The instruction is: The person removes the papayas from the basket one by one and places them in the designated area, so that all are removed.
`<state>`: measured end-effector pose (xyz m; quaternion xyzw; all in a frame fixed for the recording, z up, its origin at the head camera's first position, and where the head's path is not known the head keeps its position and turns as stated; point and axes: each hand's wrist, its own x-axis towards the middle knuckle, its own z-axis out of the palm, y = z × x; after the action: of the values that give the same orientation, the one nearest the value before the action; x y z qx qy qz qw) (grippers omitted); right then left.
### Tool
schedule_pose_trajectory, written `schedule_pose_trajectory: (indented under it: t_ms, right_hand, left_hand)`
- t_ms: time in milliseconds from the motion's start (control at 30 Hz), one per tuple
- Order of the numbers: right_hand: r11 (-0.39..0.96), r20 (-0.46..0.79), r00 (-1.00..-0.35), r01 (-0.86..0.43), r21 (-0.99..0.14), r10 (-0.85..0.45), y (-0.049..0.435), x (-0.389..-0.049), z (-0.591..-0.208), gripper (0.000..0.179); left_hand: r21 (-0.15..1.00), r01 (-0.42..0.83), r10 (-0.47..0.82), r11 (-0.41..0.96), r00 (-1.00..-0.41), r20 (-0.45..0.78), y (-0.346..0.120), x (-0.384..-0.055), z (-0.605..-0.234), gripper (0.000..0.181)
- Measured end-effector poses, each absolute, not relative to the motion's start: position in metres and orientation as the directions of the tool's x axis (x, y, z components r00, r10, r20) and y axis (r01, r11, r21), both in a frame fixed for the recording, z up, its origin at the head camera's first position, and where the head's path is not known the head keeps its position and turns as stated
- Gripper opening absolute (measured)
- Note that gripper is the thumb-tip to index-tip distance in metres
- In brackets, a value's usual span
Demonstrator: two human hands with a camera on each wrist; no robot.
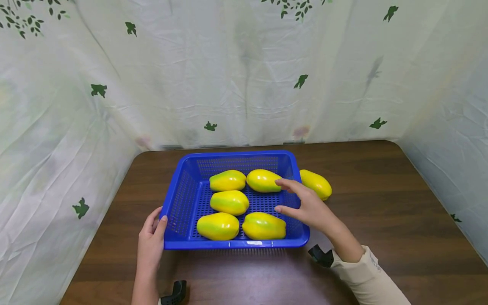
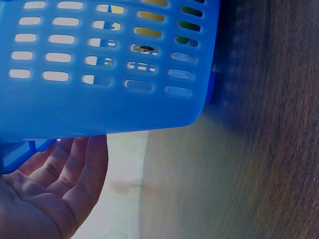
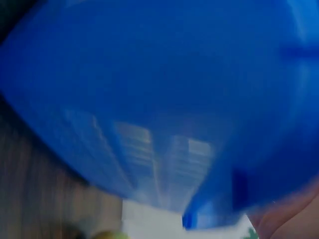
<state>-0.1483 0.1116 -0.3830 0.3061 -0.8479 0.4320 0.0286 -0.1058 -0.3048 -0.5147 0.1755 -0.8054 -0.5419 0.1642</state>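
Observation:
A blue plastic basket [image 1: 236,244] with slotted walls stands on the table, holding several yellow-green papayas. My left hand [image 1: 150,239] grips its left rim, thumb on top and fingers beneath; the left wrist view shows those fingers [image 2: 84,169] below the rim. Over the basket's right side hovers my right hand [image 1: 309,207], thumb and fingers spread apart with nothing between them. Its fingertips overlap the right end of the back-right papaya [image 1: 263,181]. Nearer me lies the front-right papaya [image 1: 264,225]. The right wrist view is blurred and mostly filled by the basket wall [image 3: 149,74].
Outside the basket, one more papaya [image 1: 317,184] lies against its right side, partly hidden by the rim and my right hand. The brown wooden table [image 1: 400,220] extends to both sides. Pale curtains [image 1: 244,76] with green leaf prints hang behind and beside it.

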Motion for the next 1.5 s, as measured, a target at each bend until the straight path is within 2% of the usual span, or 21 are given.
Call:
schedule_pose_trajectory:
  t_ms: [300, 700, 1133, 1300, 1500]
  right_hand:
    - [0.465, 0.186, -0.803, -0.498, -0.732, -0.567, 0.084, -0.149, -0.388, 0.063]
    - [0.480, 0.046, -0.731, -0.493, -0.725, -0.681, 0.074, -0.160, -0.397, 0.053]
    - [0.535, -0.155, -0.613, -0.504, -0.678, -0.775, 0.070, -0.165, -0.398, 0.050]
    - [0.554, -0.181, -0.596, -0.534, -0.638, -0.783, 0.069, -0.165, -0.400, 0.048]
    - [0.544, -0.149, -0.599, -0.558, -0.627, -0.787, 0.069, -0.165, -0.400, 0.048]
  left_hand:
    - [0.929, -0.115, -0.445, 0.350, -0.894, 0.057, -0.302, -0.104, -0.505, 0.039]
    - [0.953, -0.040, -0.461, 0.301, -0.881, 0.109, -0.303, -0.107, -0.511, 0.036]
    - [0.950, -0.059, -0.468, 0.306, -0.878, 0.096, -0.303, -0.107, -0.512, 0.037]
    - [0.950, -0.068, -0.468, 0.306, -0.879, 0.088, -0.302, -0.107, -0.510, 0.037]
    - [0.950, -0.071, -0.469, 0.303, -0.879, 0.084, -0.302, -0.107, -0.510, 0.037]
